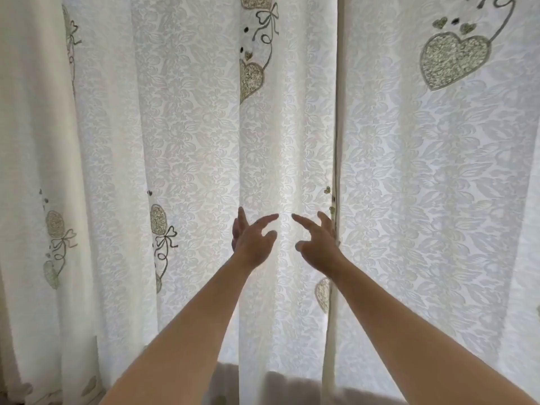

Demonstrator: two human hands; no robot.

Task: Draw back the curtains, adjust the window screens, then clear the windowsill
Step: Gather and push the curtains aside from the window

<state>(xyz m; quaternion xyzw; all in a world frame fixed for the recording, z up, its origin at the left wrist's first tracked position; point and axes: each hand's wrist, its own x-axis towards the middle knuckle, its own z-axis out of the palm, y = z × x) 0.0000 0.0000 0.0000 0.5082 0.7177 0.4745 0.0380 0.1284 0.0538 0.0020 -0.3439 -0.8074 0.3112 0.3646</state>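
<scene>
- Head view from close behind the person: two white curtains hang shut across the whole scene, with daylight glowing through the cloth.
- The left curtain (190,127) falls in deep folds. Its edge meets the right curtain (423,185) along a vertical line right of centre.
- Both panels carry a woven leaf pattern and stitched heart motifs (453,59) with bows and curling stems.
- Both bare forearms reach straight out from the bottom of the view toward the cloth.
- The left hand (253,244) is spread, fingers (267,219) straight and parted, holding nothing. It sits in front of a fold of the left curtain.
- The right hand (318,247) is likewise spread and empty, fingers (304,222) loosely bent. Its outer side is right at the line where the panels meet, but I cannot tell if it touches the cloth.
- The two hands are near each other, index fingers pointing inward, tips apart.
</scene>
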